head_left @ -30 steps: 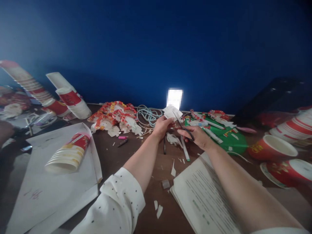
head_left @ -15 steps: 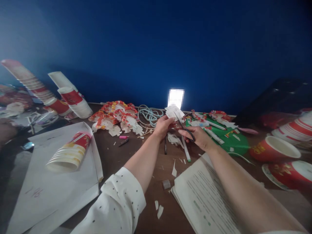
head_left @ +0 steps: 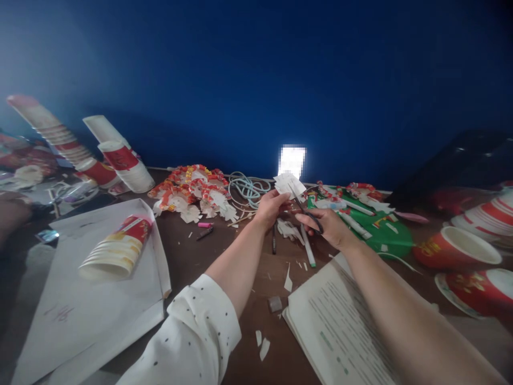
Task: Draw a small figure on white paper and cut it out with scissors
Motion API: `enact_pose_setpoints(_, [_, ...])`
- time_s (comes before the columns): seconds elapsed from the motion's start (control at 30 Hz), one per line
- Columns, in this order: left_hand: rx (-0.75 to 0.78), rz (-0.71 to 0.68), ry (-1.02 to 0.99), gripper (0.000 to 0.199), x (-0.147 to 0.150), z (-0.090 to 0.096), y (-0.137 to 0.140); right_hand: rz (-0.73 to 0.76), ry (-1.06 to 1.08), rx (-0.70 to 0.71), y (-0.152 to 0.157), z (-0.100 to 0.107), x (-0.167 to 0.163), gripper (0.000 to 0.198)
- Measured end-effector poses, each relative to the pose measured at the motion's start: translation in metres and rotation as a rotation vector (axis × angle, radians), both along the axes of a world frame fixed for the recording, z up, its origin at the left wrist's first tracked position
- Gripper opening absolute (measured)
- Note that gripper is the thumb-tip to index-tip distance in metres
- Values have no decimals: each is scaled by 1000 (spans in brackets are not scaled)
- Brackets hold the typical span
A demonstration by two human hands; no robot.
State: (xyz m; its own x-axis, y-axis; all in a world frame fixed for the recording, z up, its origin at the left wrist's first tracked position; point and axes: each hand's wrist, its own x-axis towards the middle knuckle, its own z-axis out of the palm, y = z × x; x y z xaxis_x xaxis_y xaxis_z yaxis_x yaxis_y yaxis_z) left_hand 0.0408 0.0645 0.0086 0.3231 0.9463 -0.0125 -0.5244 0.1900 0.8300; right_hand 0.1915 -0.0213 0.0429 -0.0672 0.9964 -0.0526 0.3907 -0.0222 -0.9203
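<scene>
Near the frame's centre, the left hand's grip (head_left: 273, 209) pinches white paper (head_left: 284, 183) by its lower edge, seemingly leaving room for scissors (head_left: 300, 203) held in the right hand's grip (head_left: 329, 227).

Paper (head_left: 286, 183) is wht, scissors (head_left: 315, 220) blk, sleeve (head_left: 198, 323) dotted wht.
</scene>
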Motion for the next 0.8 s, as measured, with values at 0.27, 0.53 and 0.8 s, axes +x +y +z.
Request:
enact_pose_setpoints(0.27, [-12,-8,-4,18,1,2,0,3,-29,30,1,-2,2,39])
enact_pose_setpoints(0.53, [-18,-3,-9,16,1,1,0,-15,8,13,-1,0,-3,39])
enact_pose_setpoints(0.8, [-32,2,-17,14,2,2,0,-38,3,8,-1,0,-6,39])
